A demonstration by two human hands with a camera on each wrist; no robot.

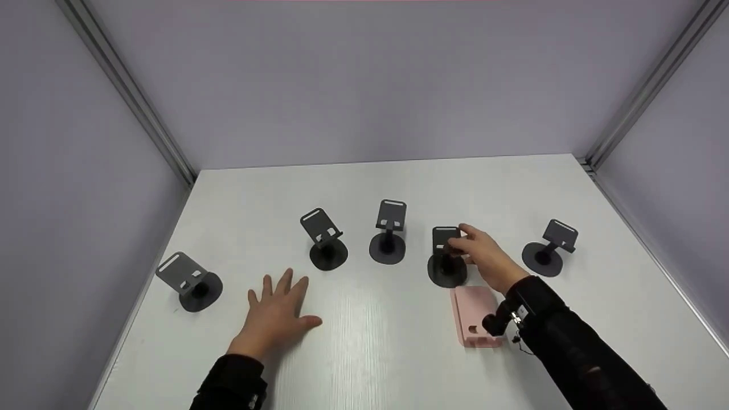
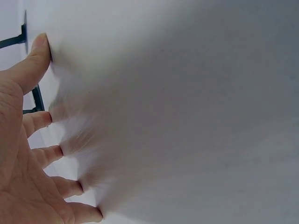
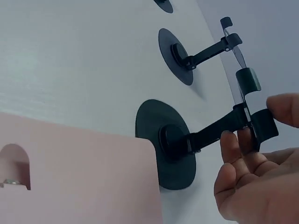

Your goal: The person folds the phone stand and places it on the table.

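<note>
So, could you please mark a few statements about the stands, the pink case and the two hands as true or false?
1. Five dark stands are on the white table. True.
2. The right hand grips the leftmost stand. False: it holds the fourth stand from the left; the leftmost stand is untouched.
3. The left hand lies flat on the table, fingers spread. True.
4. The pink case sits propped on a stand. False: it lies flat on the table, just in front of the held stand.
</note>
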